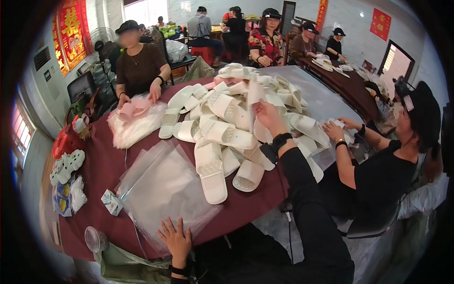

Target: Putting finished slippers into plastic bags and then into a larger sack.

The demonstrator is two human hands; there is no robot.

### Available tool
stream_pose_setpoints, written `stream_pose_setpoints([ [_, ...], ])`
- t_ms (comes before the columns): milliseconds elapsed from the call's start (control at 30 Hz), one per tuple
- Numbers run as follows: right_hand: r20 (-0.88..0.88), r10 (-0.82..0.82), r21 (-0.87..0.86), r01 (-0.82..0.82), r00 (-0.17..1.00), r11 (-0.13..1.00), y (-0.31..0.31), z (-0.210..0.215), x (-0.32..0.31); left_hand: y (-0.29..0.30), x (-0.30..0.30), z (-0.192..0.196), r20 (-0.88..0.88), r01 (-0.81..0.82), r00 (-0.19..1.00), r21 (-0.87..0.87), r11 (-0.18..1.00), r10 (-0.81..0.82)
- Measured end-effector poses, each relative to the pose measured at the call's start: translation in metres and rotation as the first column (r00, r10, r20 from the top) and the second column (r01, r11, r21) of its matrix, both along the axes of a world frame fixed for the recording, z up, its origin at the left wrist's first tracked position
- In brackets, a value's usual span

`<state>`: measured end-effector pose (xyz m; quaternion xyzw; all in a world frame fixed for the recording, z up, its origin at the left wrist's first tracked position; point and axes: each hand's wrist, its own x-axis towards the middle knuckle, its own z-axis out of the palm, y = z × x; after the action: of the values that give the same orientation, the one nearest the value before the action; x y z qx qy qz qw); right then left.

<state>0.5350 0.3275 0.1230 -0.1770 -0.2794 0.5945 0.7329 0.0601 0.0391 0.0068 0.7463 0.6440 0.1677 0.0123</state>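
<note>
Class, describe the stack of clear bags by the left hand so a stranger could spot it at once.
Start with the dark red tabletop and its heap of cream slippers. Left of the heap, the stack of clear bags lies with the left hand at its near end. Unlike the other bag pile farther back, it has no pink slippers on top.

A workshop: slide slippers (227,132) lie heaped beside clear plastic bags (158,182) on a burgundy-covered table (101,165), capped people (139,68) work around it, and a farther table (351,90) seemingly holds more.
</note>
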Motion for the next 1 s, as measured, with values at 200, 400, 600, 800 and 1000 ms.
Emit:
stream_pose_setpoints([
  [200, 0.510, -0.071, -0.078, 0.128, 0.857, 0.989, -0.041, 0.004, -0.040, -0.003, -0.004, -0.003, -0.037, -0.028, 0.999, -0.030, 0.999, 0.027],
  [400, 0.916, -0.227, 0.389, 0.596, -0.330, 0.703, -0.169, -0.020, -0.025, -0.004, -0.004, 0.000, -0.021, -0.053, 0.998, -0.053, 0.997, 0.052],
  [600, 0.698, 0.432, 0.358, 0.801, -0.571, 0.480, -0.257, -0.091, 0.019, -0.003, -0.006, -0.002, -0.039, -0.040, 0.998, -0.034, 0.999, 0.039],
  [800, 0.881, 0.276, 0.163, 0.794, -0.385, 0.585, -0.228, -0.102, 0.009, -0.005, -0.011, -0.005, -0.061, -0.055, 0.997, -0.013, 0.998, 0.055],
  [1000, 0.954, -0.174, 0.297, 0.718, -0.242, 0.630, -0.159, -0.118, 0.019, -0.007, -0.011, -0.008, -0.067, -0.050, 0.997, -0.007, 0.999, 0.049],
])
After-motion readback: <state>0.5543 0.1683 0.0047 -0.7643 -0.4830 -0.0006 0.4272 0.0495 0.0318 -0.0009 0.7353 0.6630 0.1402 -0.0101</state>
